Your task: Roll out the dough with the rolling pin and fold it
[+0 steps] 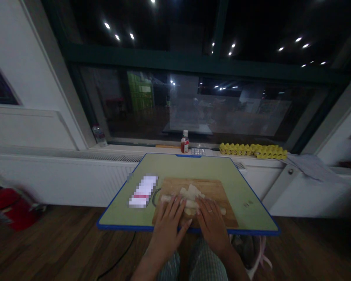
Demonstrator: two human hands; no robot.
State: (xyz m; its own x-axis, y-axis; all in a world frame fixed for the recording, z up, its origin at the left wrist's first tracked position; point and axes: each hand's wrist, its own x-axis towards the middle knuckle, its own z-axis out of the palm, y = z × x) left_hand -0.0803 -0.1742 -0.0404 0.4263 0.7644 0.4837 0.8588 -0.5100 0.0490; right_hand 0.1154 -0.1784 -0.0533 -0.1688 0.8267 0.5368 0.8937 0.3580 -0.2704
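Note:
Both hands lie palm down across a pale wooden rolling pin (190, 203) that runs sideways over a wooden board (228, 212). My left hand (170, 220) rests on the pin's left part with its fingers stretched out and the thumb pointing inward. On the right part lies my right hand (211, 220), fingers extended flat over the wood, a ring on one of them. Thin whitish dough (192, 191) spreads on the board beyond the pin, and a little of it shows on the near side. The palms hide much of the pin.
The small green table (160, 166) has a blue edge. A phone with a lit, blurred screen (143, 192) lies left of the board, beside a dark cable. On the windowsill are a sauce bottle (185, 142), yellow egg cartons (253, 150) and a plastic bottle (99, 136).

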